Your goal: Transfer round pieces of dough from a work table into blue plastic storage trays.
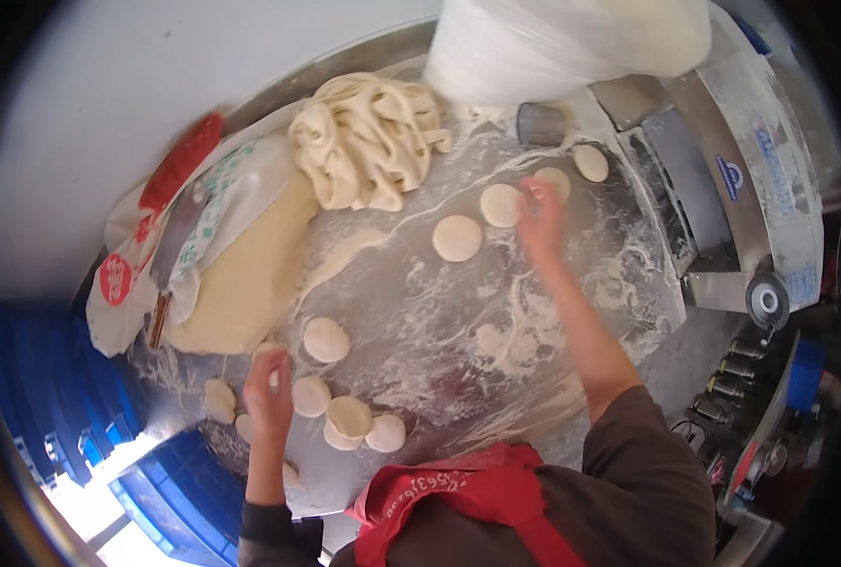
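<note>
My right hand (pixel 542 220) is over a row of dough rounds on a floured metal worktop (pixel 420 298), its blurred fingers at the edge of one round (pixel 553 186). Two more rounds lie to its left, the farther one (pixel 457 239) whole in view, and another (pixel 590 164) lies beyond. My left hand (pixel 268 383) is at the near left, fingers curled by a dough piece partly hidden behind them; whether it holds it I cannot tell. Beside it are several rounds, one (pixel 349 417) stacked on another. A big dough slab (pixel 243 283) and a heap of dough strips (pixel 367 142) lie farther back.
A metal cup (pixel 541 125) stands at the back near a large white plastic bag (pixel 562 49). A printed bag and a wide-bladed knife (pixel 179 227) lie on the slab's left side. A metal machine (pixel 704 177) borders the right; blue crates (pixel 179 496) stand at lower left.
</note>
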The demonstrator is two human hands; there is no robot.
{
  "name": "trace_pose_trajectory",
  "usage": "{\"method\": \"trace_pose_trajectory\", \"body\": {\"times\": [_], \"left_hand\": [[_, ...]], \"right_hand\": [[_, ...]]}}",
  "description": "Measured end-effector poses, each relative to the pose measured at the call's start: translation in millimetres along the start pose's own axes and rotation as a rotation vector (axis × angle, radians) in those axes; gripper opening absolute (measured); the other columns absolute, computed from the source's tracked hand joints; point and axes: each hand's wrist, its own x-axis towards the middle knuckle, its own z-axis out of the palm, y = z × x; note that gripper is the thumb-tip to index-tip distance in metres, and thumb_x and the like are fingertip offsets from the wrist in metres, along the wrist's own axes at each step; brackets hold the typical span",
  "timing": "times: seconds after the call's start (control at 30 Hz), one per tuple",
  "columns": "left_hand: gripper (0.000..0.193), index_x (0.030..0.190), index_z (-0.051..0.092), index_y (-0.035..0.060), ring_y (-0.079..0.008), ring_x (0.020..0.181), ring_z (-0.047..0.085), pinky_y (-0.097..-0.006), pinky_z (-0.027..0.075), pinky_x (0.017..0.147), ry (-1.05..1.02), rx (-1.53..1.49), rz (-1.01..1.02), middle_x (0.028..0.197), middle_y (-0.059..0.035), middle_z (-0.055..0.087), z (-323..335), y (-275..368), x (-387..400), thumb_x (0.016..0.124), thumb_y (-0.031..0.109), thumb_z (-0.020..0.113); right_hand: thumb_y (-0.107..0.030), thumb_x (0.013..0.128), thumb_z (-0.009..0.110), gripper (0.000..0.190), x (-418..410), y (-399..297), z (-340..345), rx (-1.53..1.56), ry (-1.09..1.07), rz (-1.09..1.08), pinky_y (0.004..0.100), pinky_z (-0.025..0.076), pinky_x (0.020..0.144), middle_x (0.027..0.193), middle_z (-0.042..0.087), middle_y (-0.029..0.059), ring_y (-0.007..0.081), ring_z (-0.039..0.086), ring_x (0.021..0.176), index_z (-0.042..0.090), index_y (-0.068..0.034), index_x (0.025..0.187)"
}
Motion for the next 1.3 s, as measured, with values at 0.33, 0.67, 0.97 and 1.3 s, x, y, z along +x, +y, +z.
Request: {"method": "trace_pose_trajectory", "body": {"times": [0.33, 0.67, 0.97, 1.3], "left_hand": [[0.047, 0.128, 0.043, -0.0004, -0.0391, 0.118, 0.046, -0.0428, 0.039, 0.098, -0.397, -0.321, 0.470, 0.126, -0.0243, 0.048, 296, 207, 170, 0.084, 0.011, 0.058], [0.063, 0.122, 0.046, -0.0022, -0.0352, 0.091, 0.057, -0.0415, 0.047, 0.084, -0.465, -0.146, 0.294, 0.101, -0.0208, 0.057, 370, 250, 189, 0.069, 0.014, 0.075], [0.034, 0.097, 0.054, 0.0047, -0.0330, 0.084, 0.060, -0.0415, 0.049, 0.071, -0.623, -0.080, 0.193, 0.092, -0.0127, 0.062, 248, 149, 80, 0.075, 0.023, 0.073], [0.031, 0.094, 0.050, 0.0058, -0.0323, 0.081, 0.061, -0.0369, 0.048, 0.071, -0.293, -0.303, -0.221, 0.086, -0.0138, 0.063, 120, 75, -3, 0.077, 0.014, 0.074]], "right_hand": [[-0.028, 0.072, 0.077, 0.051, 150, 185, -114, 0.289, -0.107, 0.771, 0.0335, 0.048, 0.073, 0.098, 0.064, 0.0135, 0.0226, 0.061, 0.083, 0.060, 0.010, 0.102], [-0.017, 0.082, 0.069, 0.036, 54, 78, -182, 0.646, -0.300, 0.605, 0.0278, 0.048, 0.077, 0.105, 0.062, 0.0060, 0.0142, 0.060, 0.092, 0.057, 0.000, 0.111], [-0.013, 0.078, 0.067, 0.030, -22, 83, -164, 0.122, -0.577, 0.536, 0.0282, 0.047, 0.073, 0.088, 0.061, 0.0041, 0.0126, 0.057, 0.082, 0.059, -0.004, 0.105], [-0.024, 0.078, 0.072, 0.058, 43, 103, 6, -0.364, -0.485, -0.277, 0.0392, 0.036, 0.099, 0.126, 0.048, 0.0179, 0.0309, 0.047, 0.116, 0.048, -0.001, 0.126]]}}
